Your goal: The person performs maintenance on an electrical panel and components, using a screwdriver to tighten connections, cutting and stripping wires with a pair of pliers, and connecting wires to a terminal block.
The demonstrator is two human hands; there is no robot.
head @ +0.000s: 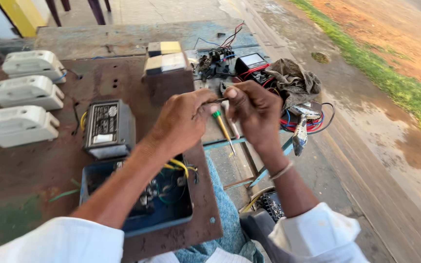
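My left hand (181, 119) and my right hand (254, 109) meet above the right edge of a rusty metal table (40, 165). Together they pinch a thin dark wire or small part (215, 101) between their fingertips. A screwdriver with a yellow shaft and green collar (222, 126) hangs down from the hands; which hand holds it I cannot tell. Under my left forearm lies an open blue metal box (171, 214) with yellow and green wires inside. A grey transformer-like block (108, 127) stands to its upper left.
Three white switch housings (25, 92) line the table's left side. A dark box topped with small cartons (167, 68) stands at the back. A meter (252, 61), tangled wires, a rag (293, 80) and pliers (299, 136) lie at right. Wet ground and grass beyond.
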